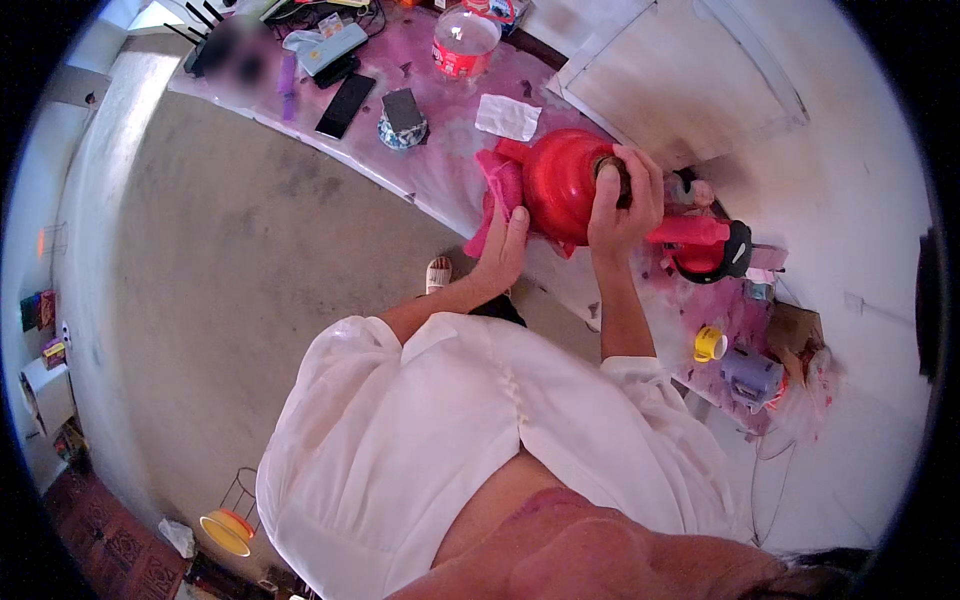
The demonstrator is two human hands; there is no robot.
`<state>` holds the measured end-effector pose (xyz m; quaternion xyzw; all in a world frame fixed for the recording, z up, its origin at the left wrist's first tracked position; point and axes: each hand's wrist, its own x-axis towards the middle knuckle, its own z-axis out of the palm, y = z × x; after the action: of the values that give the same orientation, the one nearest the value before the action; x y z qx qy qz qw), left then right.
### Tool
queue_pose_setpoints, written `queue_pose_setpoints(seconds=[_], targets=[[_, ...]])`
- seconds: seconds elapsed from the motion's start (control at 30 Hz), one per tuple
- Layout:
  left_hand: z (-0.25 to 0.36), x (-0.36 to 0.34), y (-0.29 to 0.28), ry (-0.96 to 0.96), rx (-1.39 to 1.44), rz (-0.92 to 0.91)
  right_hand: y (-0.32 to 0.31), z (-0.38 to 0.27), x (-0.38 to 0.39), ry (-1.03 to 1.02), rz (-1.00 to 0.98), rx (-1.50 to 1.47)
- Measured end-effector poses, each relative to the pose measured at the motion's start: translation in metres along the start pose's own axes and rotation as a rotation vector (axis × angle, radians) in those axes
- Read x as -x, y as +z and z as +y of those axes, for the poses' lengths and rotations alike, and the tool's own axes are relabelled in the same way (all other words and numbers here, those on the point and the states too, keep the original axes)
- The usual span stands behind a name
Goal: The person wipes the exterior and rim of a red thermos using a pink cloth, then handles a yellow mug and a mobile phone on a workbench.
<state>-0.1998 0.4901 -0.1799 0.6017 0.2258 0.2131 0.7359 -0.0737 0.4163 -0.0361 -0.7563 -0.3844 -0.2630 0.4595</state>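
A red, round-shouldered thermos flask (560, 185) is at the table's near edge, its dark top (607, 164) toward me. My right hand (628, 215) is closed around that top, thumb on one side and fingers curled over the other. On the flask's left side lies a bright pink cloth (506, 180). My left hand (500, 256) presses the cloth against the flask, its fingers partly hidden by the cloth. A white paper sheet (507, 117) lies just behind the flask.
The pink-patterned table (440, 165) also bears a black phone (346, 106), a patterned round tin (402, 131), a clear jar (466, 45) and a router (207, 45). Rightward are a red kettle with black parts (710, 255), a yellow mug (710, 344) and a grey-purple container (752, 375).
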Motion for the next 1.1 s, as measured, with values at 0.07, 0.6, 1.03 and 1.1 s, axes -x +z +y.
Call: queue_pose_setpoints(seconds=[0.07,0.6,1.03,1.1], targets=[[0.013,0.005,0.006,-0.009,-0.004,0.017,0.001,0.0,-0.002,0.019,0.001,0.001],[-0.016,-0.021,-0.015,0.032,0.066,-0.004,0.001,-0.006,-0.007,0.032,-0.015,-0.024],[0.088,-0.01,-0.048,-0.075,-0.215,-0.185,-0.003,-0.012,-0.009,0.065,-0.018,-0.032],[0.097,-0.044,-0.018,0.378,-0.574,-0.264,-0.004,-0.001,-0.004,0.043,-0.006,-0.033]])
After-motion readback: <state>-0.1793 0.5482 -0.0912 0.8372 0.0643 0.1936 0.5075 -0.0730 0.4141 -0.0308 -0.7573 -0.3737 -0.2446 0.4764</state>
